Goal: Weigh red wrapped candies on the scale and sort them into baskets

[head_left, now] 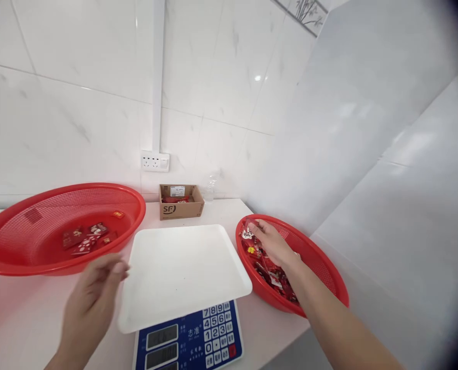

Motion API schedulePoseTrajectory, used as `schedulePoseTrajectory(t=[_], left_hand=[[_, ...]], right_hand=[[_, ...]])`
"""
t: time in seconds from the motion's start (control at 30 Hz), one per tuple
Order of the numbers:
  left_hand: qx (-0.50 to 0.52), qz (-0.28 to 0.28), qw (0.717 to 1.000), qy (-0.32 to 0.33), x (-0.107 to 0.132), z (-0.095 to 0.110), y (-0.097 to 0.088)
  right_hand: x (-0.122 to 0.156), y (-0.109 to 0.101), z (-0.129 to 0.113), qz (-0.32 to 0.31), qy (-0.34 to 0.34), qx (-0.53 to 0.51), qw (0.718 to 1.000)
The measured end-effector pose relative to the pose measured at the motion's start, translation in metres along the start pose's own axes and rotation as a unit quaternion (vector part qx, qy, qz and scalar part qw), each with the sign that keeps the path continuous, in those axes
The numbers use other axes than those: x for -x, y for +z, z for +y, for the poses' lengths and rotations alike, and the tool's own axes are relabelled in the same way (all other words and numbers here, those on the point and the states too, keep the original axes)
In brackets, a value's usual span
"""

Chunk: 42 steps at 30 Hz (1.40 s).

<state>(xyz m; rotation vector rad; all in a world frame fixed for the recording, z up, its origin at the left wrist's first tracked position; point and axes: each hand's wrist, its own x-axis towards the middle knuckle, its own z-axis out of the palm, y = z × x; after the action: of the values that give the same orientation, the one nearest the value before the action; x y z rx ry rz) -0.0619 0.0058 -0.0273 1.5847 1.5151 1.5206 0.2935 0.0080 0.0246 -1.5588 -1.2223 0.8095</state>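
Note:
My right hand (272, 242) reaches into the red basket (325, 267) on the right, which holds several red packets (269, 272). Its fingers are closed around a red-and-white packet (248, 232) near the basket's left rim. My left hand (92, 298) hovers over the table just left of the white scale tray (183, 270), fingers loosely apart and holding nothing. The tray sits bare on a blue-faced electronic scale (190, 341). A larger red basket (29, 257) on the left holds a few red packets (86, 237).
A small cardboard box (180, 201) and a clear plastic bottle (210, 188) stand at the back against the tiled wall. A wall socket (155, 161) is above them. The table ends just right of the right basket, next to a white wall.

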Motion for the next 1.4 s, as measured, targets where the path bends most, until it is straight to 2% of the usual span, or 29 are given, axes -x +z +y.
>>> schedulePoseTrajectory(t=[0.07,0.13,0.2,0.27,0.37,0.47,0.6,0.83,1.03,1.1,1.23,1.33,1.4], left_hand=[[0.071,-0.147,0.987,0.003,-0.001,0.029,0.01],[0.11,-0.272,0.956,-0.014,-0.004,0.052,0.025],[0.148,-0.353,0.922,-0.058,-0.008,0.066,0.04],[0.193,-0.396,0.892,-0.099,-0.013,0.071,0.052],[0.251,-0.397,0.871,-0.14,-0.017,0.068,0.061],[0.264,-0.387,0.87,-0.154,-0.018,0.062,0.062],[0.217,-0.364,0.895,-0.142,-0.02,0.056,0.061],[0.167,-0.286,0.934,-0.136,-0.03,0.052,0.059],[0.109,-0.301,0.939,-0.125,-0.027,0.058,0.054],[0.098,-0.313,0.938,-0.112,-0.025,0.058,0.054],[0.049,-0.321,0.944,-0.06,-0.022,0.054,0.053],[-0.047,-0.326,0.944,0.003,-0.02,0.049,0.052],[-0.142,-0.329,0.932,0.056,-0.021,0.045,0.052]], right_hand=[[0.007,0.029,-0.012,-0.045,-0.016,-0.04,0.998],[0.015,0.057,-0.021,-0.094,-0.03,-0.07,0.993],[0.021,0.082,-0.026,-0.143,-0.04,-0.089,0.985],[0.026,0.099,-0.029,-0.186,-0.047,-0.103,0.976],[0.03,0.112,-0.029,-0.228,-0.055,-0.112,0.966],[0.033,0.113,-0.027,-0.232,-0.062,-0.1,0.965],[0.034,0.112,-0.024,-0.218,-0.059,-0.085,0.97],[0.029,0.106,-0.018,-0.182,-0.042,-0.072,0.98],[0.028,0.105,-0.019,-0.19,-0.027,0.047,0.98],[0.026,0.104,-0.016,-0.191,-0.038,0.08,0.978],[0.024,0.1,-0.011,-0.155,-0.045,0.123,0.979],[0.025,0.096,-0.012,-0.148,-0.044,0.144,0.977],[0.026,0.095,-0.014,-0.167,-0.044,0.155,0.973]])
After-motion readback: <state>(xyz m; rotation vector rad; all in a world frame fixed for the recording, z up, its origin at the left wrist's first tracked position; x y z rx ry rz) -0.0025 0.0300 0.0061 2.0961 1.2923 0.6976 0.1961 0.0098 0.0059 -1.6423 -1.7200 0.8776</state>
